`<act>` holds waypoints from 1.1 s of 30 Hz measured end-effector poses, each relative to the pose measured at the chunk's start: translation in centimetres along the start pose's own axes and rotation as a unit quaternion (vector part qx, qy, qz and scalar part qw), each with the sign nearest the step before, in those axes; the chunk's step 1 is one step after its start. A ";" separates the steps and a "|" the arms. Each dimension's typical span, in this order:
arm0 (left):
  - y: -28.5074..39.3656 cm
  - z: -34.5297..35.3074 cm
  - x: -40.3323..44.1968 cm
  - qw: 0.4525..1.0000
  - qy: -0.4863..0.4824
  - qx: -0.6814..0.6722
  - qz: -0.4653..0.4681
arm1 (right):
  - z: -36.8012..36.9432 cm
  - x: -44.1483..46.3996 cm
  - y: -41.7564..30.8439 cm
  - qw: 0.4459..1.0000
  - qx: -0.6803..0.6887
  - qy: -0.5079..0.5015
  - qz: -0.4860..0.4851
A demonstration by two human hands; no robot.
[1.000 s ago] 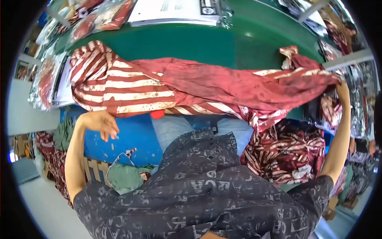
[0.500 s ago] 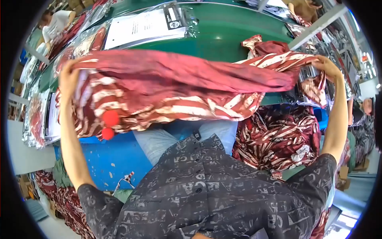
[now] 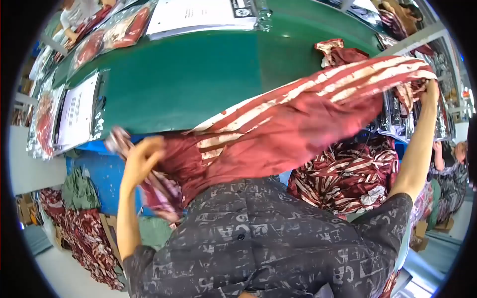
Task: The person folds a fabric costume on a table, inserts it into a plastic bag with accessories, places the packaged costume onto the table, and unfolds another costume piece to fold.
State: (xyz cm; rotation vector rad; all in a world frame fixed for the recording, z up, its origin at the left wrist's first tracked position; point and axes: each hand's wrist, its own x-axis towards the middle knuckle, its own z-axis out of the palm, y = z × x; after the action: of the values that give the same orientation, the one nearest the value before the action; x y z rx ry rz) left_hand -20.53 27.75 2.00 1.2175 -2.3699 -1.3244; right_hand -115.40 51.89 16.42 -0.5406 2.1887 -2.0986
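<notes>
Now right fingers (image 3: 430,91) grip one end of the cloth (image 3: 293,144), slung leftward from them, partly over the worktop (image 3: 174,79); left fingers (image 3: 156,144) (too blurred to tell their grip) are at its left part. Gentle, even tension would serve best.

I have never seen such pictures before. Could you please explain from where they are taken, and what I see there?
There is no machine: a person works bare-handed. One camera, worn on the head, looks forward and down, so the dark shirt at the bottom is the wearer's. The right hand holds one end of a red cloth with white stripes. The left hand is towards its other end, but blur hides whether it grips. On the green table lie printed papers and clear bags with something red inside.
</notes>
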 end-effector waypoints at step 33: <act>-18.0 16.8 15.5 0.960 -0.020 0.236 0.152 | 21.2 -33.6 -2.6 0.773 -0.437 -0.359 -0.287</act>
State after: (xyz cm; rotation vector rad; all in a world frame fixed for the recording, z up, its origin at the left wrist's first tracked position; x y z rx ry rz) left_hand -28.59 22.36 -25.44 0.8642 -2.8569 -0.7192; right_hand -77.38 41.37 10.91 -1.8700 2.4560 -0.5055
